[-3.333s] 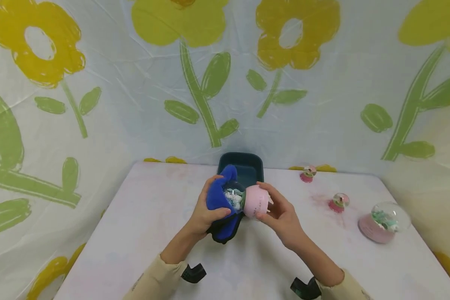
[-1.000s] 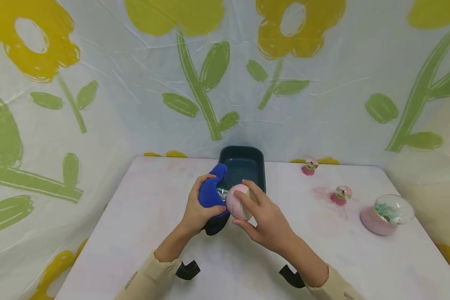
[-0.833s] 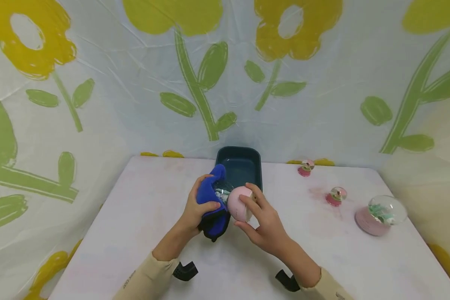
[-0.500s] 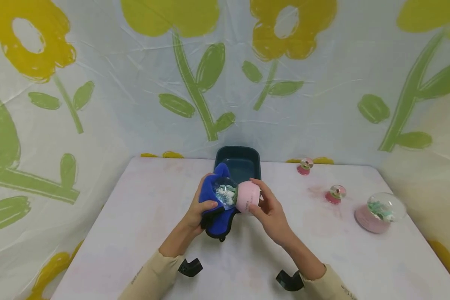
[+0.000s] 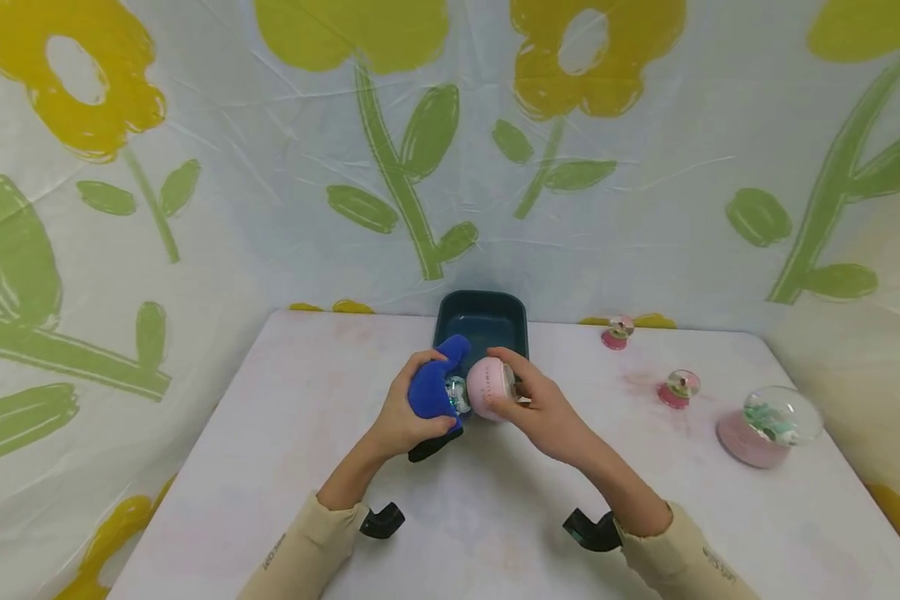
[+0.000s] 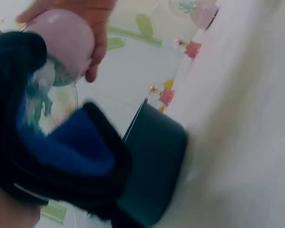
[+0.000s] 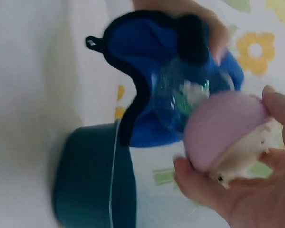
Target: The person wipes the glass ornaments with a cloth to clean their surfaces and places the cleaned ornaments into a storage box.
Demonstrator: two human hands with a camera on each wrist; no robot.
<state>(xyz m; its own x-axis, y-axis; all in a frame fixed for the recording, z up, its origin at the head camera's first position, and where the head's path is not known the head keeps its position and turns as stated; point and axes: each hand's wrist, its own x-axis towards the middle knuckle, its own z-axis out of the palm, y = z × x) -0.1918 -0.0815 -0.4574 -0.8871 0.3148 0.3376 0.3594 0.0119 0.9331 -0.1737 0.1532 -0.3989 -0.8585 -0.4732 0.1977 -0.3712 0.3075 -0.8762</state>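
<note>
A snow globe with a pink base (image 5: 489,388) is held up on its side between my two hands. My right hand (image 5: 543,408) grips the pink base, fingers and thumb around its edge, as the right wrist view also shows. The clear dome (image 7: 180,95) points left, with white and green figures inside. Around the dome my left hand (image 5: 408,412) holds a blue cloth (image 5: 429,390) with black edging and a small hanging loop (image 7: 92,42). In the head view the cloth hides most of the dome.
Behind the hands stands a dark teal tray (image 5: 521,325) on the white table (image 5: 307,400). To the right are a larger pink-based snow globe (image 5: 757,437) and two small ones, one (image 5: 677,389) nearer and one (image 5: 617,332) at the back edge. A flowered sheet hangs behind.
The snow globe has turned back and forth in my hands, and the cloth now covers more of the dome than half a second ago. The other globes and tray have stayed put.
</note>
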